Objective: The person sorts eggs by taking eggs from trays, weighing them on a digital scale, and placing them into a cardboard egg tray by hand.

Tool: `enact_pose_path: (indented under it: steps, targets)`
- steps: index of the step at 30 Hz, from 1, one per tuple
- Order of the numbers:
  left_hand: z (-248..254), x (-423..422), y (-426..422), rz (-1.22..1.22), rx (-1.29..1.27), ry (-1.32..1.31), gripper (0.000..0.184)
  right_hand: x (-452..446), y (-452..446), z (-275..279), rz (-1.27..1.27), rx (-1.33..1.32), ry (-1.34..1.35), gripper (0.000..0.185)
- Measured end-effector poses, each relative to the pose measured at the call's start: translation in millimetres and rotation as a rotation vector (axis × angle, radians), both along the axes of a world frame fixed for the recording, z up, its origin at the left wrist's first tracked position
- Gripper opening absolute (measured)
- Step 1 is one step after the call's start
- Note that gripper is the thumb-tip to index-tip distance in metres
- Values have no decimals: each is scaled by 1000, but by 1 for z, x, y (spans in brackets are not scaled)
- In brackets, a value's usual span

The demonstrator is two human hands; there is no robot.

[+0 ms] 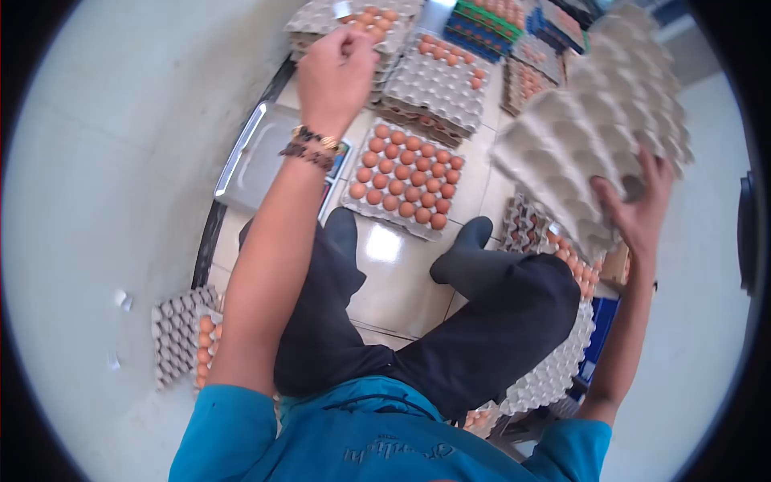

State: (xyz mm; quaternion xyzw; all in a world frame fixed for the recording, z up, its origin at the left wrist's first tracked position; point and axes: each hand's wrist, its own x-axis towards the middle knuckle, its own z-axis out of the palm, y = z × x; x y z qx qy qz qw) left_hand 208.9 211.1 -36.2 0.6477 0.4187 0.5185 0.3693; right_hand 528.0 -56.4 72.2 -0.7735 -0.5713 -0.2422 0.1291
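Grey cardboard egg trays, seemingly empty, are tilted up at the right, with my right hand gripping their lower edge between thumb and fingers. My left hand, fingers curled, is over the near edge of an egg tray at the top; brown eggs lie just beyond the hand. What its fingers hold, if anything, is hidden. A full tray of brown eggs sits on the floor between my boots and a partly filled tray on a stack.
A metal scale platform lies left of the full tray. Green and blue plastic trays with eggs stand at the top. More cardboard trays are at the lower left, and others beside my right leg. My boots flank tiled floor.
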Motion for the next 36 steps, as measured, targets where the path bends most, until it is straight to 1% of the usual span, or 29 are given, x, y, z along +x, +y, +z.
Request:
enact_pose_path:
  steps: [1,3,5,7,9,11,14,16,17,19,21,27,30,33,34,35,36]
  targets:
    - [1,-2,0,38,10,-32,24,-8,30,-17,61,-80,-27,81]
    - [2,-7,4,97,11,-60,23,-27,79,-66,162,-237,87,78]
    - [-1,-12,7,134,2,-65,23,-45,109,-130,225,-389,261,78]
    - [3,-15,6,147,4,-48,22,-66,122,-198,218,-563,356,80]
    - [3,-16,4,161,16,-31,19,-92,127,-253,179,-698,438,79]
    - [5,-14,4,163,3,-13,18,-106,130,-308,168,-761,453,78]
    - [12,-14,0,107,-74,6,15,-125,144,-348,89,-740,431,76]
    - [14,-10,-3,73,-89,26,13,-123,154,-372,89,-714,444,77]
    - [17,-8,-7,47,-87,35,13,-120,158,-382,89,-699,456,77]
    - [18,-4,-11,-18,-98,62,13,-115,161,-384,130,-694,446,78]
    - [13,0,-12,-23,-35,91,13,-106,159,-386,181,-679,437,78]
    - [8,8,-4,-34,-30,172,12,-95,152,-381,122,-723,408,76]
    - [3,12,-3,-57,-6,181,14,-86,146,-389,162,-704,452,79]
    - [1,19,-6,-73,7,216,16,-88,148,-395,159,-714,442,85]
    - [2,21,-6,-89,28,222,16,-87,146,-401,171,-676,414,93]
    - [3,22,-8,-107,44,232,17,-84,149,-402,178,-724,415,94]
    - [4,23,-11,-145,23,311,19,-82,152,-395,185,-775,415,95]
